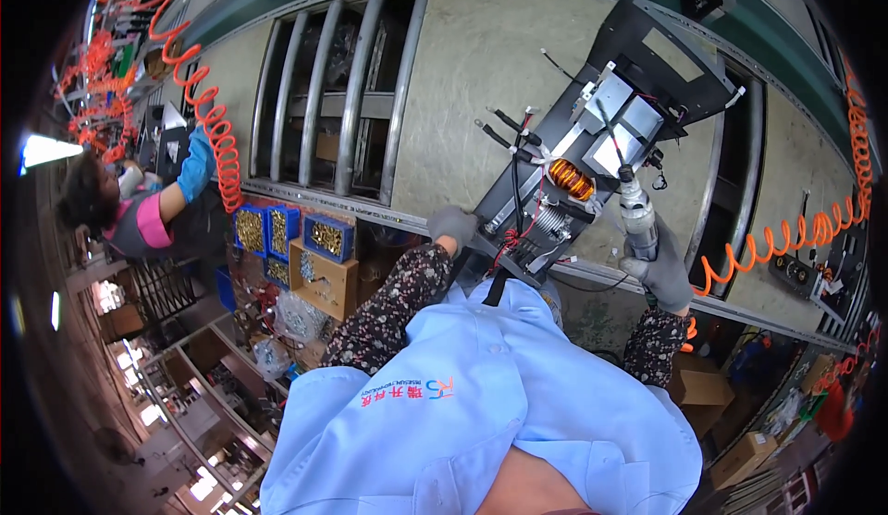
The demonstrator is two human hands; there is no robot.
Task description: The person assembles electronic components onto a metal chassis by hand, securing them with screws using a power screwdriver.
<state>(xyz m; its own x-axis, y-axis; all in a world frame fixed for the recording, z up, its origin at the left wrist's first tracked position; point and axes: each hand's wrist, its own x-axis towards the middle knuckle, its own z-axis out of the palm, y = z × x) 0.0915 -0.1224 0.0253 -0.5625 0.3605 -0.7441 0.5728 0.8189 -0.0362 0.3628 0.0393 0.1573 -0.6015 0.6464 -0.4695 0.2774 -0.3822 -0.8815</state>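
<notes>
A black metal chassis (507, 202) lies slantwise on the bench, its upright panel (661, 53) at the far end. Inside it are an orange-copper wound coil (571, 179), silver metal blocks (618, 113), a finned heat sink (553, 223) and black cables. My right hand (668, 275), in a grey glove, is closed around a silver power screwdriver (638, 212). Its long bit points into the chassis among the silver blocks. My left hand (453, 226), also gloved, is by the chassis's near left corner; its fingers are too unclear to read.
Metal rollers (356, 99) interrupt the bench at left. Blue bins (328, 238) of brass-coloured screws and a cardboard box (319, 279) stand below its edge. Coiled orange air hoses (777, 247) hang at both sides. A co-worker (139, 201) is at the far left.
</notes>
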